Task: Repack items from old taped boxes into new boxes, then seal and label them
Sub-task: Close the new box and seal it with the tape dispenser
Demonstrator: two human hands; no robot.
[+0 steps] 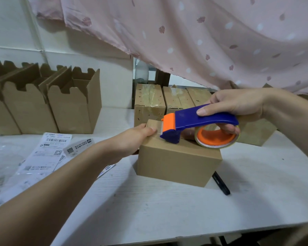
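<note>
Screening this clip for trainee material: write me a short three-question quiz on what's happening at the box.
1. True or false: the right hand grips the blue tape dispenser at the closed box's top.
2. Fill in: the left hand holds the ____.
3. The black pen lies: A) on the box B) on the table beside the box's near right corner C) in the left hand.
Key: 1 true; 2 closed box; 3 B.
</note>
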